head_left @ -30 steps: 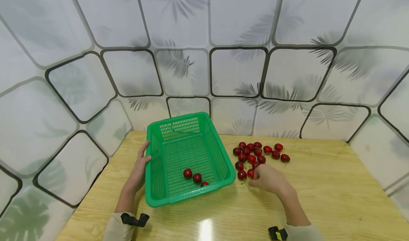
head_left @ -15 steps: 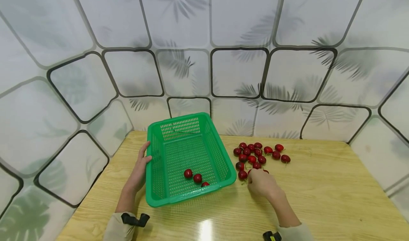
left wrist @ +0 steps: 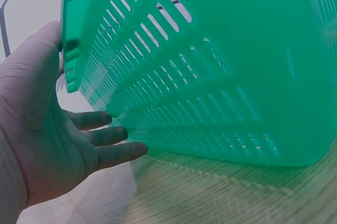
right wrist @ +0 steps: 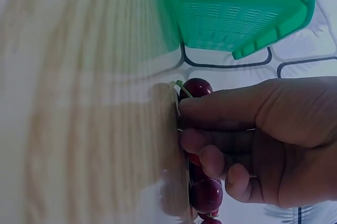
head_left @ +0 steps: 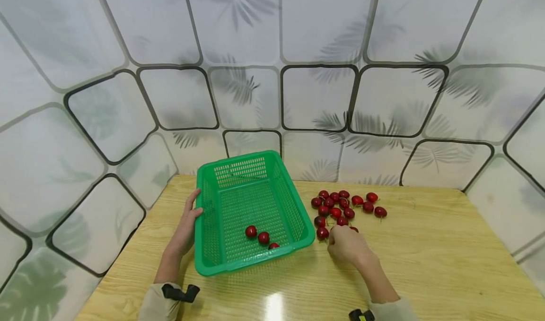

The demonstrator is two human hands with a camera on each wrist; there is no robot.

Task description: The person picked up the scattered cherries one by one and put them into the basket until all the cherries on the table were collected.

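Note:
A green plastic basket [head_left: 242, 203] stands on the table with a few dark red cherries [head_left: 263, 238] inside. My left hand [head_left: 184, 226] rests against its left side. In the left wrist view the thumb touches the rim and straight fingers [left wrist: 118, 154] lie along the slotted wall. Right of the basket, my right hand [head_left: 349, 246] is down at the near edge of a cluster of cherries [head_left: 335, 212]. Its thumb and curled fingers pinch at a cherry there, mostly hidden by the hand. Beside the thumb tip, the right wrist view shows a dark cherry [right wrist: 196, 87] with a green stem.
More loose cherries [head_left: 380, 212] lie at the cluster's right. The pale wooden table [head_left: 443, 255] extends to the right and in front. A patterned wall covering [head_left: 317, 96] rises directly behind the table's back edge.
My right hand has shifted left and its fingers have closed in over a bright red cherry, which they now cover. The left hand and basket have stayed in place.

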